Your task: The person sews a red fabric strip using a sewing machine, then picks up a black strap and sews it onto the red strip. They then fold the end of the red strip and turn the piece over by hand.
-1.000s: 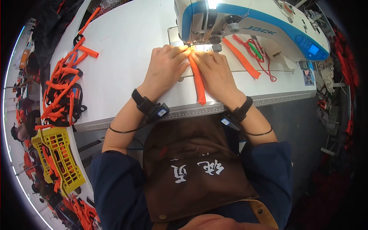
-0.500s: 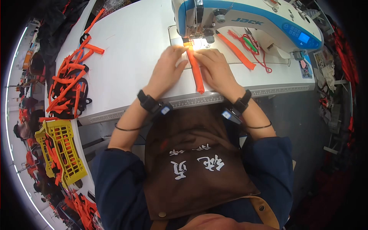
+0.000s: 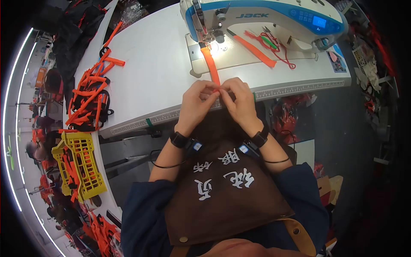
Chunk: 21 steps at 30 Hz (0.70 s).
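An orange fabric strip [image 3: 210,64] runs from under the needle area of the sewing machine [image 3: 257,17] down to the table's front edge. Its near end is pinched by both hands, with the fingertips almost touching. My left hand [image 3: 199,103] holds the end from the left, fingers closed. From the right, my right hand [image 3: 239,100] grips the same end between thumb and fingers. The strip's far end lies by the lit presser foot.
Another orange strip [image 3: 254,50] lies right of the needle, beside red cord and green-handled snips [image 3: 269,41]. A pile of orange and black straps [image 3: 90,96] is at the table's left. Below it stands a yellow basket [image 3: 87,165]. A ruler strip [image 3: 299,87] lines the front edge.
Both hands have moved from near the needle down the strip to its near end. The camera view has shifted, so the machine appears further left and higher.
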Motion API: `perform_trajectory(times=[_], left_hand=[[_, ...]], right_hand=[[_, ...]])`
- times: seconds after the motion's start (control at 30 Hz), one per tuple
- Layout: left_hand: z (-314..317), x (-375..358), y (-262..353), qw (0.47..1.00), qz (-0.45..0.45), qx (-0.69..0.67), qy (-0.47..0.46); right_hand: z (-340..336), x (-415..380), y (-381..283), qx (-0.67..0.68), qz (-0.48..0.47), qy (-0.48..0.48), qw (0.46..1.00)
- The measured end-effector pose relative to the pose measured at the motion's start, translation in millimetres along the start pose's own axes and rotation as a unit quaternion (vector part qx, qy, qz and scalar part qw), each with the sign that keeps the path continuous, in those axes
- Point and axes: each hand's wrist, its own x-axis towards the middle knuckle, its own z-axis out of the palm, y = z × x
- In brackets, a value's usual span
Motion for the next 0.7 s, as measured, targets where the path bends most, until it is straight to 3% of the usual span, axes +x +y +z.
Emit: perform_trajectory(times=[0.1,0.2,0.3,0.4,0.43,0.53,0.63,0.7], left_hand=[[-2.9,1.2,-1.1,0.999,-0.023,-0.008,0.021],[0.2,-0.8,-5.6,0.990,-0.040,-0.129,0.049],[4.2,-6.9,-11.3,0.966,-0.074,-0.235,0.074],[1.1,-6.3,-18.7,0.939,-0.109,-0.319,0.074],[-0.8,-5.4,-19.9,0.927,-0.119,-0.349,0.071],[-6.0,-0.8,-18.7,0.876,-0.158,-0.456,0.007],[-7.4,3.4,-12.9,0.868,-0.182,-0.462,-0.016],[-13.9,6.0,-7.5,0.890,-0.179,-0.417,-0.048]], right_hand=[[10.2,0.3,-5.5,0.057,0.000,0.027,0.998],[9.9,4.8,-12.6,-0.017,-0.117,0.072,0.990],[8.3,3.7,-14.9,0.064,-0.057,0.016,0.996],[-0.5,22.7,5.6,0.089,-0.058,-0.008,0.994],[0.5,35.9,19.1,0.017,-0.131,0.011,0.991],[7.3,77.5,35.6,-0.074,-0.213,-0.034,0.974],[13.4,111.6,50.2,-0.152,-0.280,-0.111,0.941],[14.7,122.7,55.9,-0.157,-0.358,-0.117,0.913]])
